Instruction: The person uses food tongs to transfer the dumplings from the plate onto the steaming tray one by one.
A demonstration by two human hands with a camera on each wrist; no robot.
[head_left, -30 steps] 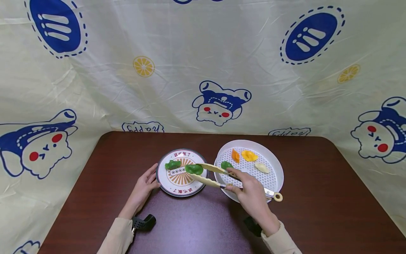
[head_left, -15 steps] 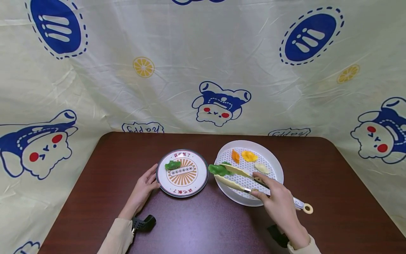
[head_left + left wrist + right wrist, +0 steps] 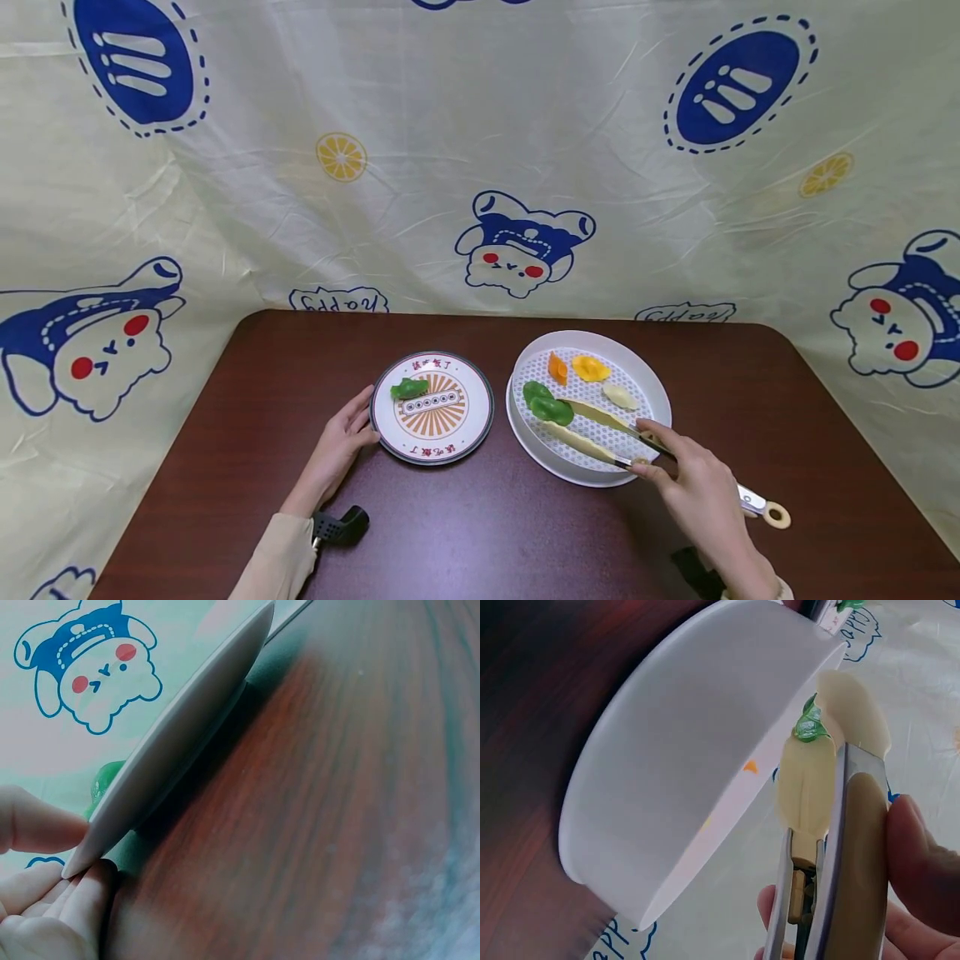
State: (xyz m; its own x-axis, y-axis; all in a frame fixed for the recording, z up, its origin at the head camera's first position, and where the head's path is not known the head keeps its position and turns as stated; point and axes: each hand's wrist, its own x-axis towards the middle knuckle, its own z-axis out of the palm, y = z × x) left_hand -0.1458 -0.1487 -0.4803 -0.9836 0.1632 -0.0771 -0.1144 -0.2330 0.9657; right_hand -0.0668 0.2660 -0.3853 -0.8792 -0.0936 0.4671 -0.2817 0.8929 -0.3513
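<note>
Gripping metallic tongs point(image 3: 862, 855) with pale cream tips is the right hand point(image 3: 701, 487). The left hand point(image 3: 339, 442) pinches a white, orange-rayed plate point(image 3: 444, 429).

In my right fingers point(image 3: 667, 437) the tongs point(image 3: 585, 446) are showing cream and silver, while my white plate point(image 3: 476, 422) is bearing orange rays, red characters, a dark-lined rim and a green piece point(image 3: 409, 389). Brighter green pieces point(image 3: 553, 411) are standing out against the dotted floor of my white bowl point(image 3: 654, 383), as are a yellow piece point(image 3: 590, 367), an orange piece point(image 3: 557, 368) and an off-white piece point(image 3: 619, 397). Behind the red-brown worktop point(image 3: 750, 417), the pale sheet point(image 3: 405, 208) is carrying blue-and-white bears point(image 3: 523, 237) with red cheeks, blue ovals point(image 3: 738, 87) and yellow citrus slices point(image 3: 341, 157).
</note>
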